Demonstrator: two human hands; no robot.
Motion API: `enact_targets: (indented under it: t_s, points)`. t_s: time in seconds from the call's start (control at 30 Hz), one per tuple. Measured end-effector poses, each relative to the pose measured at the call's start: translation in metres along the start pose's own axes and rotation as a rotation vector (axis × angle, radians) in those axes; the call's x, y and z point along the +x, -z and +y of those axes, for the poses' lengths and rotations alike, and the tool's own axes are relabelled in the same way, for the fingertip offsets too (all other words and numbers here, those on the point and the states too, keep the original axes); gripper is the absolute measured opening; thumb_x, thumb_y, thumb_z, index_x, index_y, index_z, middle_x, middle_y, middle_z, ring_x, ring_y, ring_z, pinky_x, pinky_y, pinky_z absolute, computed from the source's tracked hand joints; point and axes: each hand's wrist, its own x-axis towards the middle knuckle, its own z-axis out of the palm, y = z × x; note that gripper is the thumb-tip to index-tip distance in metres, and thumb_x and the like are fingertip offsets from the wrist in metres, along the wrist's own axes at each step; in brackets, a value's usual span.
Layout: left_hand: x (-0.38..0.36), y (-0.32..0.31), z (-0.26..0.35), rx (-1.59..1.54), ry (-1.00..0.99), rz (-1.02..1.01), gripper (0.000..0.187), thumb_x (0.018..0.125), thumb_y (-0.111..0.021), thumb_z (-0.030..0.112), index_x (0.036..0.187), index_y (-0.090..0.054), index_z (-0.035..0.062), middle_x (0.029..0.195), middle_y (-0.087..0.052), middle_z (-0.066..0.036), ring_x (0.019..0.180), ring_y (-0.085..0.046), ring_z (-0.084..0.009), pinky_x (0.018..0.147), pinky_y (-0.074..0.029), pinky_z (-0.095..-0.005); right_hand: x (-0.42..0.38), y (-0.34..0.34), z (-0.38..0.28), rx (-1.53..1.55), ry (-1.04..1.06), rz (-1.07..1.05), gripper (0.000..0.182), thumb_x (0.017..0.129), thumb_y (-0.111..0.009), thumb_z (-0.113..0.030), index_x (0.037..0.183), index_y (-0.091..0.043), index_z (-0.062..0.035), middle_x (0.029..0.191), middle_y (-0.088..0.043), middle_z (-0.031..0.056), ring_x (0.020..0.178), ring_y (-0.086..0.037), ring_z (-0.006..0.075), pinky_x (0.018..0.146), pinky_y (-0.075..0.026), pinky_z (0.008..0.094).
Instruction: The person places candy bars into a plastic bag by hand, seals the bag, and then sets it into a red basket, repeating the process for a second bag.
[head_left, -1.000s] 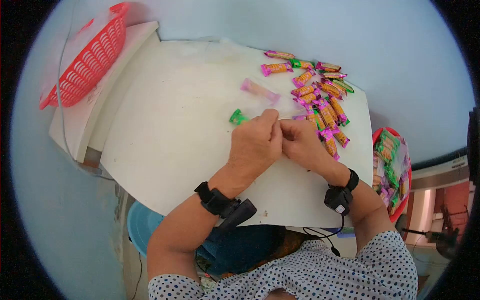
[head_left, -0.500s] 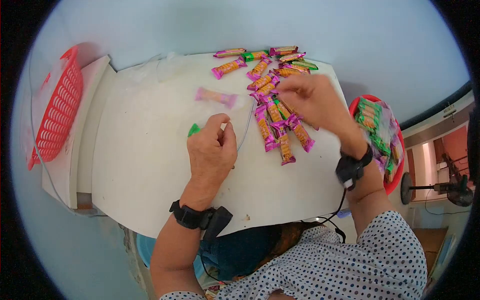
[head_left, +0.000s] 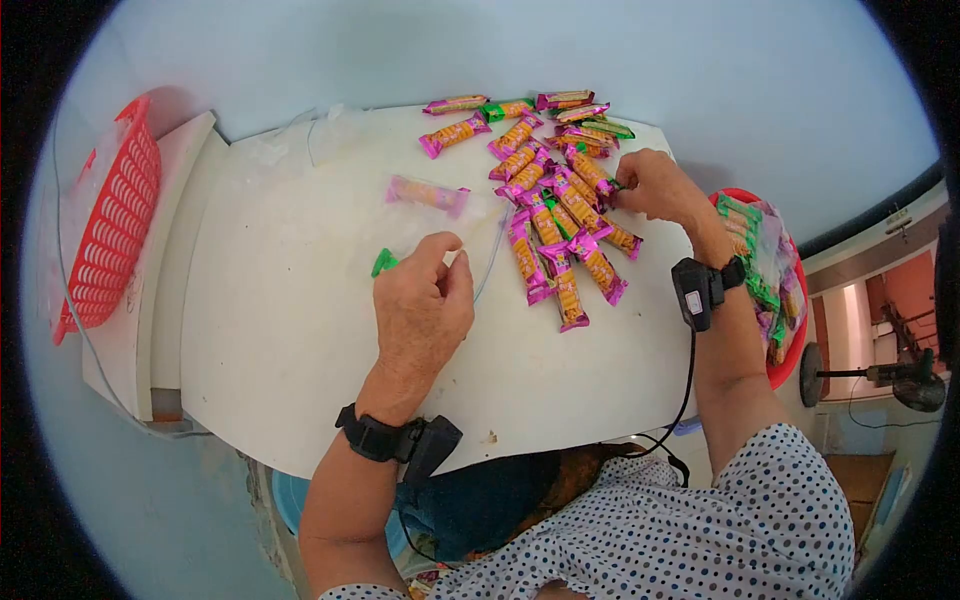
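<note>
**A:** Seen from above at a white table point(head_left: 300, 380): the person's left hand point(head_left: 420, 310) pinches the mouth of a clear plastic bag point(head_left: 440, 225) between thumb and fingers, a green-wrapped piece point(head_left: 384, 263) just beyond the fingertips. Where's the other hand?

**B:** The right hand point(head_left: 655, 185) is at the far right, fingers curled down onto the pile of snack bars point(head_left: 555, 200) in pink and green wrappers. Whether it has one pinched or only touches them, I cannot tell.

**A:** And the bag's contents?

**B:** One pink bar point(head_left: 428, 193) lies inside it, to the far side of the left hand.

**A:** How would these handle?

**B:** Light, by the look of them. The foil wrappers appear slick and crinkly, the contents probably brittle, so a gentle pinch across the middle of a bar or by a crimped end seems best. The bag is limp film; it likely needs holding at the rim to keep it open.

**A:** Surroundings?

**B:** A red basket point(head_left: 105, 230) stands at the far left, and a red tub point(head_left: 775, 370) heaped with more wrapped snacks sits off the table's right edge.
</note>
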Motion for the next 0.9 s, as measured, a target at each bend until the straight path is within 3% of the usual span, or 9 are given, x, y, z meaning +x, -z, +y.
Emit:
enact_targets:
  t_s: [0.1, 0.3, 0.33, 0.43, 0.63, 0.9]
  points:
    - [-0.001, -0.001, 0.001, -0.031, 0.004, 0.012, 0.010, 0.084, -0.070, 0.004, 0.094, -0.067, 0.0053, 0.053, -0.053, -0.004, 0.045, -0.047, -0.0088, 0.046, -0.040, -0.0265, 0.006, 0.002, 0.006, 0.268, -0.127, 0.144, 0.015, 0.078, -0.070, -0.011, 0.081, -0.068, 0.0026, 0.065, -0.066, 0.0138, 0.054, -0.067, 0.0207, 0.053, -0.053, 0.0344]
    - [-0.002, -0.001, 0.001, -0.050, -0.005, 0.039, 0.010, 0.084, -0.068, 0.003, 0.094, -0.067, 0.0050, 0.051, -0.051, -0.004, 0.044, -0.046, -0.0094, 0.045, -0.038, -0.0268, -0.014, 0.029, -0.023, 0.399, -0.004, 0.472, 0.013, 0.083, -0.069, -0.009, 0.083, -0.066, 0.0032, 0.064, -0.065, 0.0104, 0.051, -0.064, 0.0139, 0.045, -0.049, 0.0286]
    - [-0.002, -0.001, 0.001, -0.058, 0.001, 0.037, 0.010, 0.084, -0.068, 0.003, 0.093, -0.066, 0.0051, 0.051, -0.050, -0.004, 0.044, -0.046, -0.0096, 0.045, -0.038, -0.0269, -0.022, 0.036, -0.036, 0.568, -0.028, 0.379, 0.010, 0.085, -0.068, -0.008, 0.085, -0.065, 0.0008, 0.065, -0.064, 0.0055, 0.052, -0.063, 0.0109, 0.043, -0.046, 0.0254]
    - [-0.001, 0.000, 0.001, -0.041, -0.027, 0.060, 0.008, 0.085, -0.067, 0.002, 0.092, -0.066, 0.0050, 0.050, -0.048, -0.004, 0.043, -0.045, -0.0101, 0.045, -0.037, -0.0271, -0.042, 0.044, -0.061, 0.834, 0.150, 0.145, 0.007, 0.087, -0.067, -0.008, 0.087, -0.064, -0.0019, 0.066, -0.063, 0.0018, 0.052, -0.062, 0.0086, 0.042, -0.043, 0.0228]
    - [0.000, -0.001, -0.001, -0.047, -0.027, 0.128, 0.008, 0.084, -0.067, 0.003, 0.091, -0.065, 0.0049, 0.049, -0.047, -0.005, 0.042, -0.045, -0.0108, 0.043, -0.036, -0.0275, -0.063, 0.037, -0.093, 0.923, 0.202, -0.287, 0.004, 0.086, -0.066, -0.003, 0.085, -0.062, -0.0033, 0.066, -0.062, 0.0009, 0.051, -0.062, 0.0083, 0.041, -0.040, 0.0198]
    - [0.000, 0.000, 0.003, -0.066, 0.013, 0.120, 0.009, 0.086, -0.067, 0.004, 0.094, -0.066, 0.0065, 0.050, -0.051, -0.006, 0.041, -0.046, -0.0107, 0.043, -0.037, -0.0283, -0.058, 0.013, -0.106, 0.895, 0.129, -0.349, 0.009, 0.087, -0.065, -0.003, 0.080, -0.060, -0.0032, 0.060, -0.059, -0.0008, 0.044, -0.057, 0.0071, 0.037, -0.038, 0.0216]
